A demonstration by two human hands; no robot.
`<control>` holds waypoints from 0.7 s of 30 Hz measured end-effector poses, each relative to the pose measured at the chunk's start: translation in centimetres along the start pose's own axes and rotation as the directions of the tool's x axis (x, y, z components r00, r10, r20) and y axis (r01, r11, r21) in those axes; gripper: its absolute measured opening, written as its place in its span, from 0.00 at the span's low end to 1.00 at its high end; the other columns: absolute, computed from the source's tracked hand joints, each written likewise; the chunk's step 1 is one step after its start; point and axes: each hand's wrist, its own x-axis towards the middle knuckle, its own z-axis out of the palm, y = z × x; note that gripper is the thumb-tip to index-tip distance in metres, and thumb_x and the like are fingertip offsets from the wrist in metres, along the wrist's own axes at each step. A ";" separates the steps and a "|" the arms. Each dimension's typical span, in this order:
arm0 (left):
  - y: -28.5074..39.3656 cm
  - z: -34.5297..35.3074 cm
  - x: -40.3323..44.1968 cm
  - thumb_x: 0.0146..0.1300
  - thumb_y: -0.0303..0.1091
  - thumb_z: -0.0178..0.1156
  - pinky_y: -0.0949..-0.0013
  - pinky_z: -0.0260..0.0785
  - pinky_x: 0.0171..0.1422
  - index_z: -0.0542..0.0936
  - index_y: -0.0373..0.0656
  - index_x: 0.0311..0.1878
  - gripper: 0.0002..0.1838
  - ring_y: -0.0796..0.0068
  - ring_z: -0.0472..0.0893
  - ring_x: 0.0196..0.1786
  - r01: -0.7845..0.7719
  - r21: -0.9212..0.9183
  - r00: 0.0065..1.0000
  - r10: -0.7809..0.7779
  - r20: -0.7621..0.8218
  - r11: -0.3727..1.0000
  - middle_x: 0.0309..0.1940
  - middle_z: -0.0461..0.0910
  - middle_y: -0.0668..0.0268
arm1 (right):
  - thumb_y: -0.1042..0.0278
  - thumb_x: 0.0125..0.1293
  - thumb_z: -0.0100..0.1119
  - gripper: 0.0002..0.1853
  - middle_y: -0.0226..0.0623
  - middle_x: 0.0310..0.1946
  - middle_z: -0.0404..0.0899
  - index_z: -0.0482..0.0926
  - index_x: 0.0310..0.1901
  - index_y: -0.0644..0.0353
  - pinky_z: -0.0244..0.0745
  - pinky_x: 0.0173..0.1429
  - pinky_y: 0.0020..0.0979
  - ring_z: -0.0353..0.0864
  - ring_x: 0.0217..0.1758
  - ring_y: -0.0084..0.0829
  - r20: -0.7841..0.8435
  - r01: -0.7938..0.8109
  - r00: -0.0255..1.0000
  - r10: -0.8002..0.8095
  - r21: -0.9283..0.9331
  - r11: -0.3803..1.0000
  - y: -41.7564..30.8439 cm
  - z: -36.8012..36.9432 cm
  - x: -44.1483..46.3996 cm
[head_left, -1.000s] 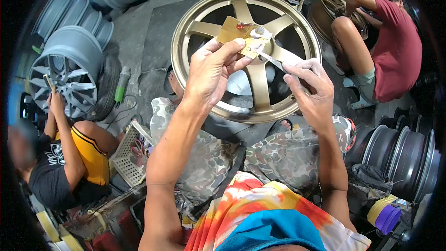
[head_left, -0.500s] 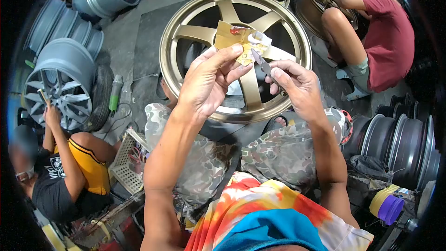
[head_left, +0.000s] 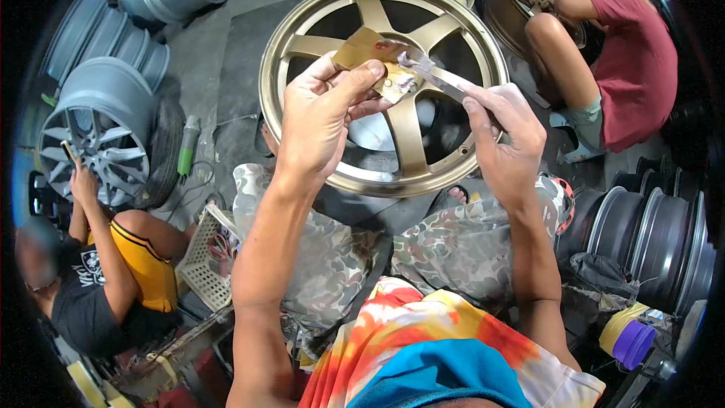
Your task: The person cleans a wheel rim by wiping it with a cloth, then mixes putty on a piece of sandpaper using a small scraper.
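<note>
Pinched between the thumb and fingers of my left hand [head_left: 325, 117] is a yellow-brown card [head_left: 359, 50] with white paste and a red smear on it. My right hand [head_left: 510, 140] grips a thin metal spatula [head_left: 447, 86], its blade tip touching the paste on the card. Both hands are above a bronze six-spoke wheel rim [head_left: 411, 136], which lies flat in front of my knees. A spoke and part of the hub are hidden behind the card and my fingers.
At the left, a person in black holds a small tool to a silver wheel [head_left: 94, 155]; a plastic basket [head_left: 205, 257] stands beside. A person in red crouches by another bronze wheel [head_left: 521, 11] at upper right. Dark rims [head_left: 657, 242] and a purple-yellow tape roll [head_left: 633, 345] are at right.
The card has tilted in my left hand, which moved slightly left. My right hand has turned and shifted right, with the spatula now lying more sideways over the paste.
</note>
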 end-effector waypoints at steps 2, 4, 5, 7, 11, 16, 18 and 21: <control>0.0 0.4 -0.1 0.69 0.29 0.66 0.66 0.86 0.52 0.81 0.36 0.55 0.13 0.80 0.86 0.43 0.002 0.011 1.000 -0.002 -0.007 1.000 0.46 0.86 0.62 | 0.80 0.65 0.66 0.09 0.38 0.30 0.81 0.87 0.46 0.63 0.68 0.30 0.27 0.75 0.26 0.26 0.044 -0.052 0.998 0.053 -0.024 0.998 -0.2 0.0 -0.1; -0.1 0.7 -0.1 0.70 0.29 0.65 0.68 0.86 0.52 0.82 0.36 0.54 0.13 0.84 0.84 0.39 0.002 -0.002 1.000 -0.002 -0.029 1.000 0.42 0.86 0.65 | 0.81 0.66 0.65 0.09 0.35 0.33 0.80 0.87 0.47 0.66 0.65 0.32 0.22 0.72 0.28 0.20 0.041 0.025 0.999 -0.027 0.042 0.999 0.2 0.4 -0.2; -0.2 0.5 -0.1 0.70 0.29 0.65 0.68 0.86 0.52 0.82 0.36 0.54 0.13 0.84 0.84 0.39 0.004 -0.003 1.000 -0.004 -0.031 1.000 0.42 0.86 0.65 | 0.81 0.66 0.65 0.09 0.35 0.33 0.80 0.87 0.47 0.66 0.65 0.32 0.22 0.72 0.28 0.20 0.043 0.024 0.999 -0.026 0.043 0.999 0.1 0.5 -0.2; -0.5 0.1 0.1 0.71 0.29 0.65 0.73 0.85 0.47 0.82 0.35 0.53 0.11 0.79 0.87 0.43 0.003 0.003 1.000 -0.003 -0.006 1.000 0.43 0.86 0.64 | 0.79 0.66 0.65 0.09 0.40 0.33 0.83 0.87 0.46 0.63 0.73 0.37 0.31 0.80 0.33 0.32 0.105 -0.028 0.994 0.021 0.065 0.997 0.0 0.6 -0.4; -0.3 0.3 -0.1 0.70 0.29 0.66 0.73 0.84 0.47 0.82 0.35 0.53 0.12 0.79 0.86 0.43 0.006 0.052 1.000 -0.005 -0.014 0.999 0.43 0.86 0.64 | 0.78 0.66 0.65 0.08 0.42 0.33 0.82 0.86 0.46 0.64 0.74 0.38 0.31 0.80 0.32 0.32 0.200 -0.107 0.975 0.093 0.061 0.992 -0.3 0.4 -0.5; -0.5 0.0 0.2 0.70 0.31 0.67 0.73 0.83 0.46 0.83 0.34 0.51 0.12 0.77 0.87 0.41 -0.087 0.087 0.993 0.094 -0.076 0.992 0.41 0.87 0.62 | 0.78 0.67 0.64 0.09 0.39 0.31 0.80 0.86 0.47 0.65 0.73 0.37 0.31 0.78 0.30 0.32 0.262 -0.288 0.936 0.235 0.187 0.939 -0.5 0.6 -1.1; -0.5 -0.1 0.2 0.69 0.31 0.68 0.73 0.82 0.45 0.83 0.33 0.51 0.12 0.77 0.87 0.41 -0.067 0.070 0.993 0.073 -0.091 0.995 0.41 0.87 0.62 | 0.79 0.66 0.64 0.10 0.38 0.32 0.79 0.86 0.48 0.64 0.73 0.38 0.30 0.79 0.31 0.31 0.271 -0.394 0.904 0.330 0.232 0.889 -0.7 0.4 -1.0; -0.2 0.4 0.2 0.69 0.31 0.68 0.72 0.82 0.44 0.83 0.33 0.51 0.13 0.76 0.87 0.40 -0.021 0.025 0.994 0.024 -0.108 0.999 0.40 0.87 0.61 | 0.83 0.66 0.64 0.11 0.37 0.38 0.81 0.86 0.49 0.64 0.72 0.37 0.24 0.77 0.34 0.22 0.070 0.059 0.996 -0.062 0.042 0.997 0.0 0.7 -0.6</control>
